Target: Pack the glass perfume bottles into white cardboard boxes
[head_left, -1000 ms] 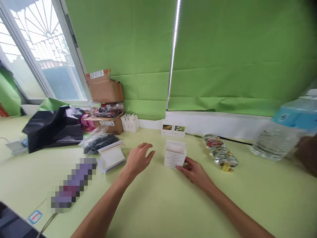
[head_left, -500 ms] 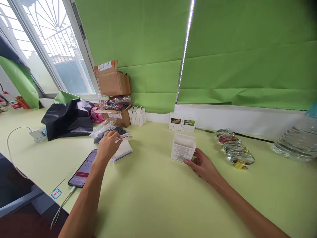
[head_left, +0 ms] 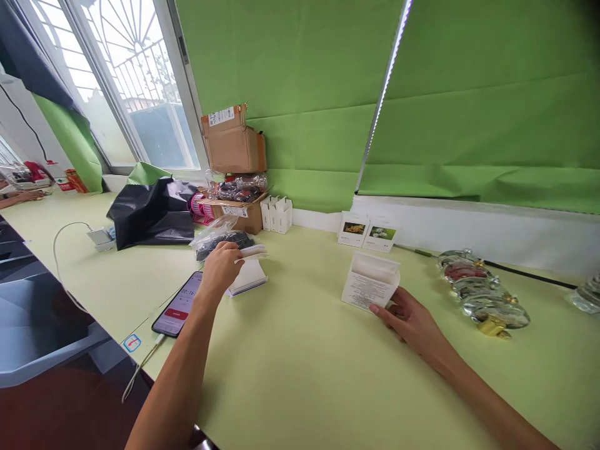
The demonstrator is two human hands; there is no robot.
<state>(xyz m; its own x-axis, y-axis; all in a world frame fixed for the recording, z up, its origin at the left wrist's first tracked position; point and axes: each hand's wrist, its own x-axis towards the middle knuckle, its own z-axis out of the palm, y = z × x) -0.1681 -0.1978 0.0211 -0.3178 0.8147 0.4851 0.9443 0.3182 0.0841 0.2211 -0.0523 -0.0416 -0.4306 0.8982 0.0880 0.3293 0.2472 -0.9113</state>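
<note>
My right hand [head_left: 412, 320] rests on the green table and its fingertips hold the lower right corner of a small open white box [head_left: 370, 282] with printed text on its front. My left hand [head_left: 220, 269] reaches out to the left and pinches the top flat white carton [head_left: 250, 252] off a small stack of flat cartons [head_left: 248, 278]. A phone [head_left: 179, 305] with a lit screen lies just left of that hand.
A clear bag of dark items [head_left: 220, 234], a black plastic bag [head_left: 150, 212] and stacked cardboard boxes [head_left: 234, 150] stand at the back left. Two small picture cards [head_left: 368, 231] lean on the wall. Shiny wrapped items [head_left: 482, 290] lie at right.
My left hand went from beside the open box over to the stack of flat cartons and lifted the top one. The view swung left; the water bottle left the frame.
</note>
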